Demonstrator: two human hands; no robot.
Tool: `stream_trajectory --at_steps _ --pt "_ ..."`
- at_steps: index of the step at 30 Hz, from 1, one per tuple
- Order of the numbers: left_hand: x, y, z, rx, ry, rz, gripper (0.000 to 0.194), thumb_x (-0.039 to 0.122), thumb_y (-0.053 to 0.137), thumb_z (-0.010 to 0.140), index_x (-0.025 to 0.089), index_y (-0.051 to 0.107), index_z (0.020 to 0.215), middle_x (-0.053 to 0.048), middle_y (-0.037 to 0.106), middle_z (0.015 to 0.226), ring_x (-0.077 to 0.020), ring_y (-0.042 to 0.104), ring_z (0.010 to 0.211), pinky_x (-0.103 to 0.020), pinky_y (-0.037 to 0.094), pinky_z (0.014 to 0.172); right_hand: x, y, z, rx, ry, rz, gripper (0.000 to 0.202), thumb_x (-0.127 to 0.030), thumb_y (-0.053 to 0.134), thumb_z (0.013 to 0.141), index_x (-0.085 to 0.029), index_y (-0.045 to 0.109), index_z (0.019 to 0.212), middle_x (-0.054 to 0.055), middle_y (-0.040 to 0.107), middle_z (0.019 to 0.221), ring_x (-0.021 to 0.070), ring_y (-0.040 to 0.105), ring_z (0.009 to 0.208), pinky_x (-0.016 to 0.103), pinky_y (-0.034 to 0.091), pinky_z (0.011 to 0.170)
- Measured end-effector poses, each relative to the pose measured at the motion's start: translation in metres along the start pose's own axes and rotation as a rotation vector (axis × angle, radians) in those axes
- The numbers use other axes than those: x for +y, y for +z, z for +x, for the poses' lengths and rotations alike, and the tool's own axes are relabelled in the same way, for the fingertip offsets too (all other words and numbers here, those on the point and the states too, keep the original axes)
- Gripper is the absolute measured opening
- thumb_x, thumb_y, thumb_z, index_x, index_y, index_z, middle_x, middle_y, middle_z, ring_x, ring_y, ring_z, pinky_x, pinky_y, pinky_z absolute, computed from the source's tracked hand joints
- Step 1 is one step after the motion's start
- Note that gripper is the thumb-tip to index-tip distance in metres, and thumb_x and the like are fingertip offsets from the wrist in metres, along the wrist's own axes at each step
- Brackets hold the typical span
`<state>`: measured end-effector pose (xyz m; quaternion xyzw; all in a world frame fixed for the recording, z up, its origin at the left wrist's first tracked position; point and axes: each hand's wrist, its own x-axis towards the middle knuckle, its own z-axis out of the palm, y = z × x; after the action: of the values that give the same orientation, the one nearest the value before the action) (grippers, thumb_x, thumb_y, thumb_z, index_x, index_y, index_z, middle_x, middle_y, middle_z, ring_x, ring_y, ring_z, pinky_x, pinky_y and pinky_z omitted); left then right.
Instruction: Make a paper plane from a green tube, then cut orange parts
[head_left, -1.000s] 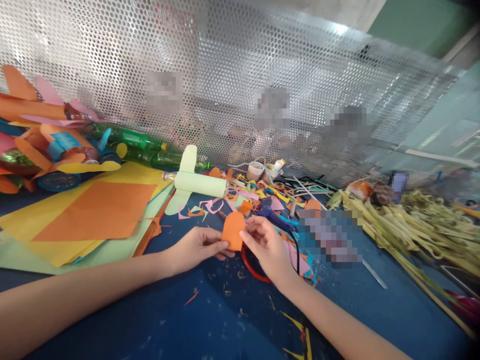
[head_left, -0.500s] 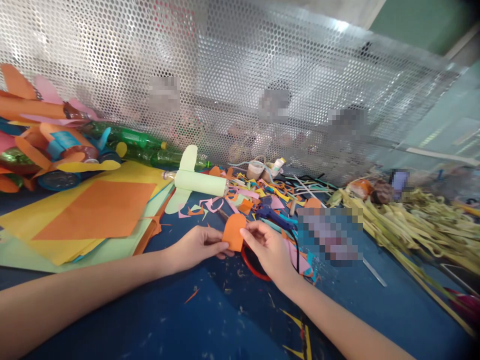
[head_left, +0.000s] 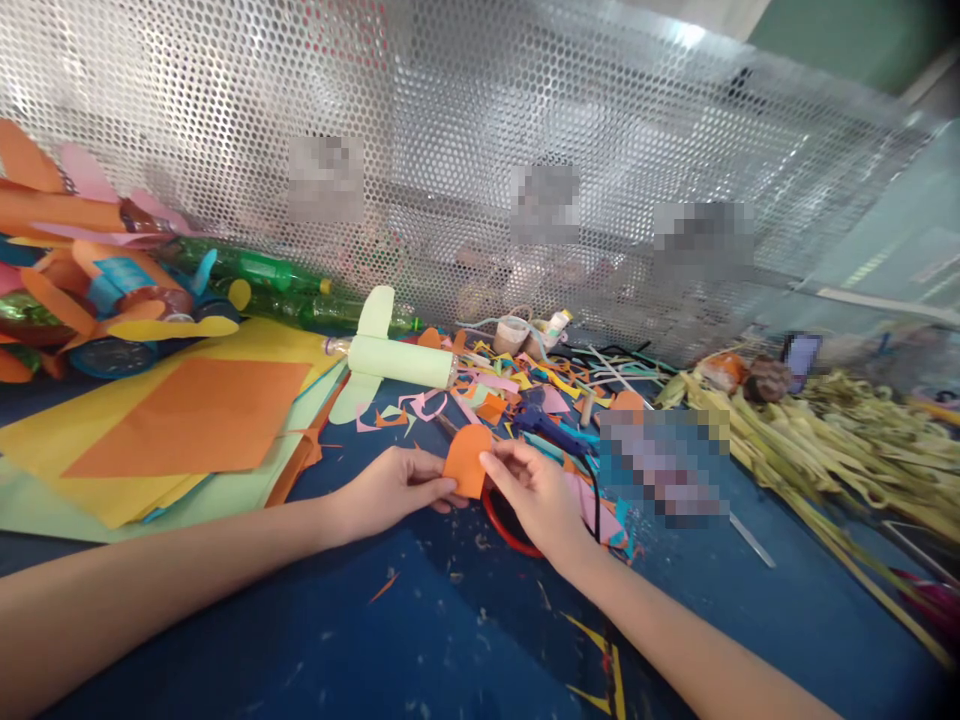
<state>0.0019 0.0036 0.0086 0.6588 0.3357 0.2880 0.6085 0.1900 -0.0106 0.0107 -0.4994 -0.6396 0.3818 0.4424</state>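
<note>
Between my two hands is a small orange paper piece [head_left: 468, 462] with a rounded top. My left hand [head_left: 397, 492] pinches its lower left edge between thumb and fingers. On the other side, my right hand [head_left: 534, 495] grips the right edge with thumb and fingertips. Just behind lies a bottle wrapped in pale green paper [head_left: 401, 362], with pale green fins standing out from it. A blue glue gun [head_left: 551, 430] rests beyond my right hand, and a red-rimmed round object [head_left: 510, 530] is partly hidden under that hand.
Coloured paper sheets [head_left: 191, 415] are stacked at the left, below paper-covered bottles [head_left: 142, 290] and green bottles [head_left: 262, 272]. Paper scraps [head_left: 495, 385] lie at the centre back. Pale leaf strips [head_left: 847, 450] cover the right side. A perforated metal screen [head_left: 465, 130] stands behind.
</note>
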Motion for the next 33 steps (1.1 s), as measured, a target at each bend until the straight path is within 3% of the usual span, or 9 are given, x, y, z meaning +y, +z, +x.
stream_trajectory --at_steps 5,10,25,33 --pt "-0.001 -0.001 0.0 0.053 0.025 -0.084 0.022 0.029 0.056 0.081 0.014 0.067 0.093 -0.005 0.071 0.09 -0.0169 0.065 0.086 -0.026 0.052 0.075 -0.001 0.002 -0.004 -0.1 -0.045 -0.15 0.022 -0.041 0.057 0.078 -0.019 0.054 0.078 0.0 0.057 0.068 0.0136 0.055 0.062 0.024 0.045 0.056" --pt "-0.001 -0.001 0.001 0.043 0.045 -0.102 0.022 0.029 0.057 0.081 0.014 0.067 0.093 -0.006 0.07 0.092 -0.0165 0.065 0.086 -0.026 0.051 0.076 -0.002 0.002 -0.006 -0.086 -0.075 -0.301 0.024 -0.04 0.055 0.08 -0.019 0.05 0.07 -0.002 0.052 0.063 0.0108 0.049 0.056 0.022 0.039 0.051" --pt "-0.001 -0.002 0.0 0.001 0.044 -0.084 0.025 0.031 0.057 0.08 0.014 0.066 0.096 -0.007 0.07 0.093 -0.0179 0.065 0.088 -0.027 0.05 0.076 -0.001 0.005 -0.009 -0.054 -0.11 -0.307 0.022 -0.034 0.056 0.078 -0.019 0.048 0.065 -0.003 0.05 0.06 0.0106 0.048 0.054 0.021 0.038 0.051" --pt "-0.005 -0.001 0.0 0.052 0.055 -0.066 0.021 0.03 0.064 0.074 0.013 0.068 0.087 -0.005 0.071 0.085 -0.0164 0.064 0.079 -0.027 0.05 0.073 -0.005 0.005 -0.012 -0.06 -0.138 -0.361 0.023 -0.031 0.056 0.078 -0.018 0.046 0.062 -0.004 0.047 0.057 0.0098 0.045 0.053 0.021 0.035 0.049"
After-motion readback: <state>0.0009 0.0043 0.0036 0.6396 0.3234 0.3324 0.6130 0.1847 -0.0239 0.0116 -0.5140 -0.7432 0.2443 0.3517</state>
